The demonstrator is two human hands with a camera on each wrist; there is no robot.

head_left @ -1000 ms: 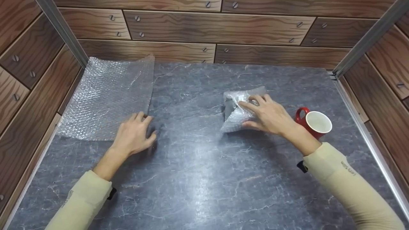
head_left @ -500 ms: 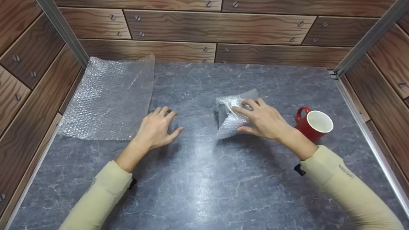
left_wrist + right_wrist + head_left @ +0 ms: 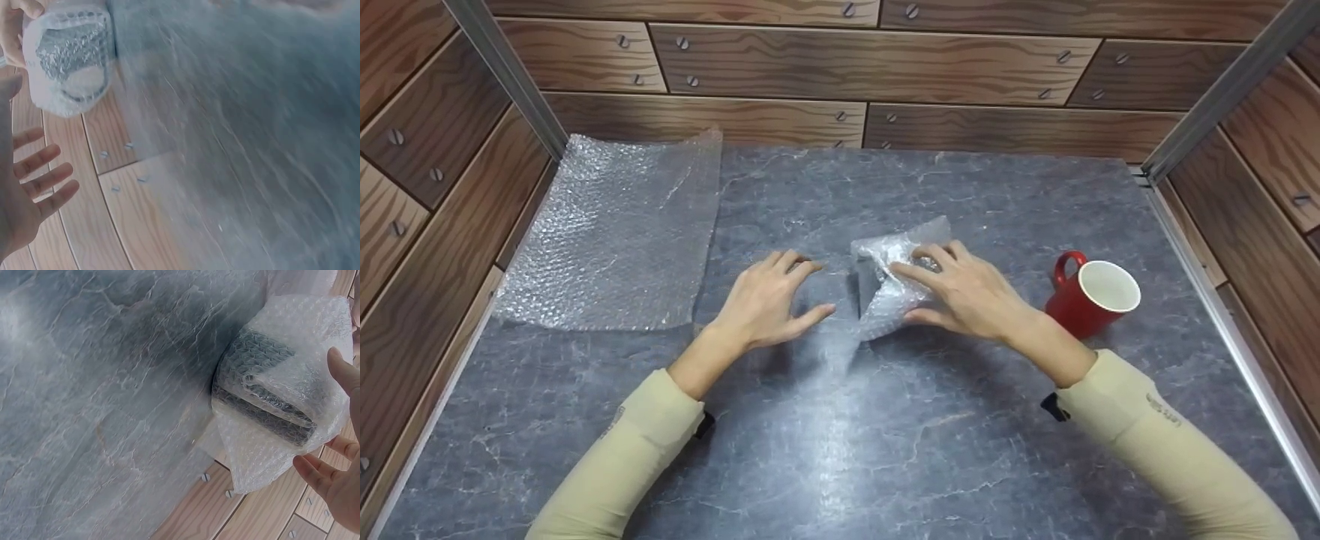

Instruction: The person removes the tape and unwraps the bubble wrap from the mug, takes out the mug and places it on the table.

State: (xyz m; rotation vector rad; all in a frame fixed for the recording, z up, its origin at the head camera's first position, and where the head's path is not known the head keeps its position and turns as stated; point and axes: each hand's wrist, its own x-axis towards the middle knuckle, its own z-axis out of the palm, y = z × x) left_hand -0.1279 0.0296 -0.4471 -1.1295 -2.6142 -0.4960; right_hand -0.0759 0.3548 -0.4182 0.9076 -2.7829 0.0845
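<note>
Now the left hand [image 3: 769, 300], which a second ago was over the right edge of the bubble-wrap sheet [image 3: 615, 232], has come across to the 9 o'clock side of the wrapped bundle [image 3: 885, 304]; its fingers are spread, its thumb stands apart, and a narrow gap parts it from the wrap. The right hand [image 3: 967, 289] holds the bundle from 3 o'clock, fingers bent over the top and thumb along the near side, and both have shifted toward 8 o'clock since then. The bundle is near the middle of the counter [image 3: 832, 450], slightly toward 1 o'clock. The sheet and the red mug [image 3: 1076, 311] have not moved.

Bare counter lies beyond the bundle toward 12 and, more widely, from 5 to 7 o'clock. The sheet fills the 10 o'clock corner, its far edge up against the plank wall [image 3: 840, 64]. The mug stands upright at 3 o'clock, just beside the right forearm and short of the right metal rail [image 3: 1222, 330], its handle toward 11.

Something dark shows through the wrap, too veiled to name. The right hand covers part of the bundle. Both sleeves run off the bottom of the head view, and the left wrist view is blurred and cuts off part of the left hand.
</note>
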